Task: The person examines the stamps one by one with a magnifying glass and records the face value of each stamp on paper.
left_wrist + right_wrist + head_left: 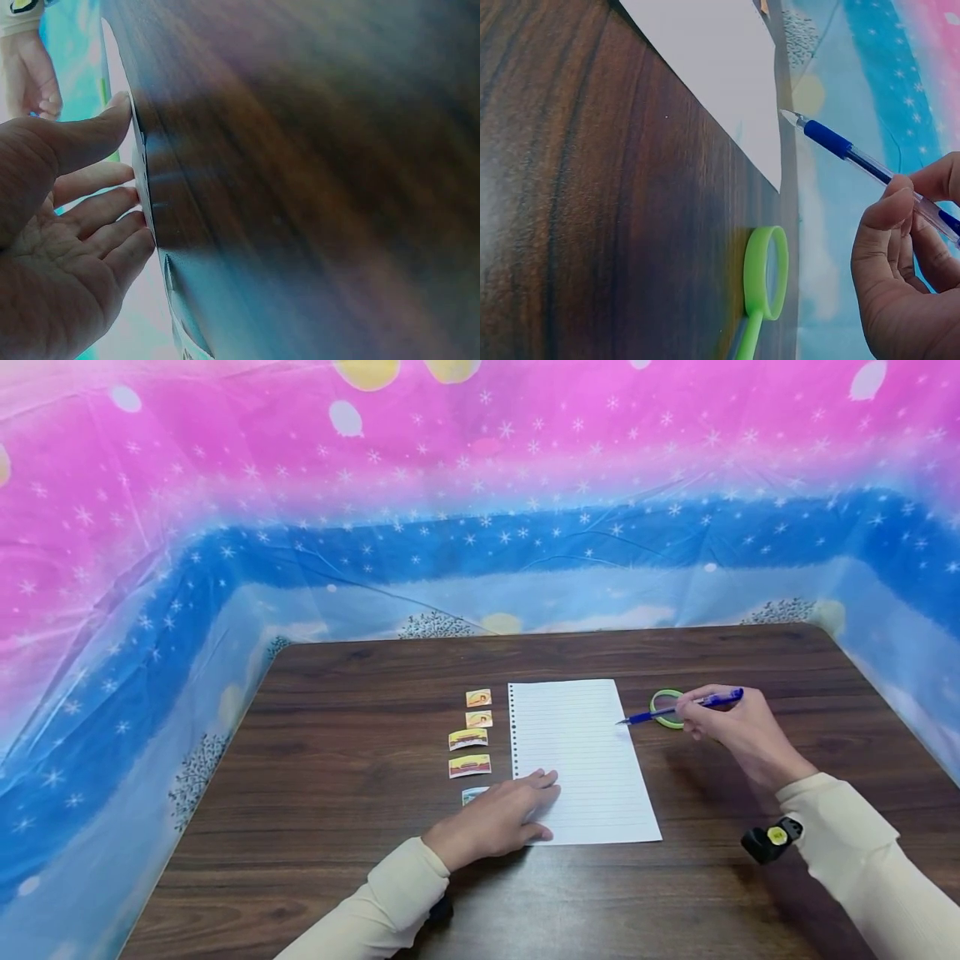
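A lined sheet of paper (573, 752) with punched holes down its left side lies on the table. My left hand (498, 817) rests on its lower left corner, fingers extended; the left wrist view shows the fingertips (139, 238) against the sheet. My right hand (738, 731) pinches a blue ballpoint pen (641, 718) between thumb and fingers, to the right of the paper. In the right wrist view the pen's tip (789, 117) is bare and above the table. Below the pen lies a green-rimmed magnifying glass (751, 277), partly behind the right hand in the head view.
Left of the paper, several small picture cards stand in a column, among them an orange card (478, 697) and a red-and-yellow card (469, 766). The lowest card (472, 795) is partly covered by the left hand. A patterned cloth (450, 543) hangs round the dark wooden table (337, 735).
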`<state>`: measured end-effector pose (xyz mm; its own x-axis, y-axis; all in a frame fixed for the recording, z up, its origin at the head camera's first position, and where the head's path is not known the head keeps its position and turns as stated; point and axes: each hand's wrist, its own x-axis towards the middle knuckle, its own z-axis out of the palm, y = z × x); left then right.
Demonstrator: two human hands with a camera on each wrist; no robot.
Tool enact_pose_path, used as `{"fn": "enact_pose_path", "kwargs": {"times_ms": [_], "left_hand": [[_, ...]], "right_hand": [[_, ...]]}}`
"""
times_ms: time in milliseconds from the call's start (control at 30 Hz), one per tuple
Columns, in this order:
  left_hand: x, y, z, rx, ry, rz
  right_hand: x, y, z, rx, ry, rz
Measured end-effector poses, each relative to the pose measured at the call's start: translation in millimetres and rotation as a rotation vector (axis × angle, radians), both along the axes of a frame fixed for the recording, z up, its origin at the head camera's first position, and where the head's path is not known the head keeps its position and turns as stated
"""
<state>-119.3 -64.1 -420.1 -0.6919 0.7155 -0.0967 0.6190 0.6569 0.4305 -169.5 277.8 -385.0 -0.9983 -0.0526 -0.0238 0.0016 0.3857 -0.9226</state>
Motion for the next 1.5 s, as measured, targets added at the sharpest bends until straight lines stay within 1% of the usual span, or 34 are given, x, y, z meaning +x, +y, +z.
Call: {"fn": "enact_pose_path", "kwargs": {"times_ms": [67,233,333,467,600,700,900,1000,1100,1200,1367,1500], "left_hand": [[-0.1,-0.2,0.0,0.0,0.001,-0.003],[-0.1,-0.4,0.5,-0.002,0.01,-0.008],[-0.2,-0.7,0.6,-0.002,0.014,-0.009],[-0.2,-1.0,1.2,0.003,0.006,-0.007],[-0.2,-1.3,2.0,0.009,-0.004,-0.006],[0.1,-1.3,2.7,0.006,-0.003,-0.004],[-0.2,-1.4,3.3,0.002,-0.011,-0.004],[-0.4,-1.7,3.2,0.003,-0.016,-0.007],[0.1,-1.8,3.3,0.004,-0.018,-0.008],[0.2,-2.0,3.1,0.001,-0.012,-0.011],[-0.4,-1.8,2.2,-0.007,-0.007,-0.011],[-1.0,-1.4,1.7,-0.009,-0.007,-0.01]], "right_hand": [[-2.4,-2,1.0,-0.024,-0.013,0.003],[-7.9,-6,3.4,-0.083,-0.031,0.05],[-10.5,-8,4.9,-0.035,-0.015,0.072],[-14.6,-12,5.9,-0.016,0.011,0.089],[-20.7,-17,7.0,-0.108,-0.004,0.139],[-24.5,-21,7.7,-0.145,-0.02,0.173],[-30.9,-29,6.6,-0.08,0.034,0.22],[-35.9,-35,4.3,-0.108,0.031,0.241],[-40.4,-43,1.8,-0.138,0.01,0.237],[-43.9,-50,-1.0,-0.144,-0.002,0.232],[-49.5,-60,-6.0,-0.117,0.016,0.218],[-53.4,-68,-9.2,-0.148,0.019,0.224]]}}
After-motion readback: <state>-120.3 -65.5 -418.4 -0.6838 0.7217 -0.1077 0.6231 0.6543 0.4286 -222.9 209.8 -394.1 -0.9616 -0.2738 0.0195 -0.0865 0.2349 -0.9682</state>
